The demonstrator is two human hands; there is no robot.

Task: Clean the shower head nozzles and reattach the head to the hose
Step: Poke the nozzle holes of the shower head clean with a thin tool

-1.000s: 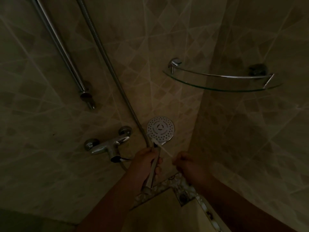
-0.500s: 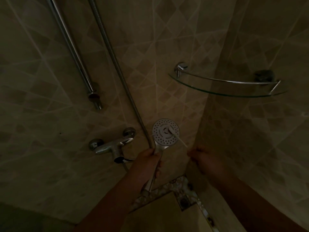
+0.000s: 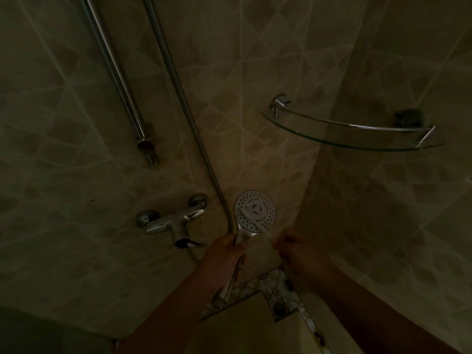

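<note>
Hose (image 3: 178, 80) and slide rail (image 3: 112, 65): both cut off by the frame's top edge. Shower head (image 3: 255, 209) handle: mid-section hidden within left hand (image 3: 224, 254). Thin white tool (image 3: 252, 219): blurred, kind indeterminate in dim light.

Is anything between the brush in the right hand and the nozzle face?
Nothing visible. The brush held by the right hand already lies across the shower head face; the left hand grips only the handle below.

Shower head (image 3: 255, 209) glossy chrome; shelf (image 3: 352, 145) glass; hose (image 3: 178, 85) ribbed metal.
</note>
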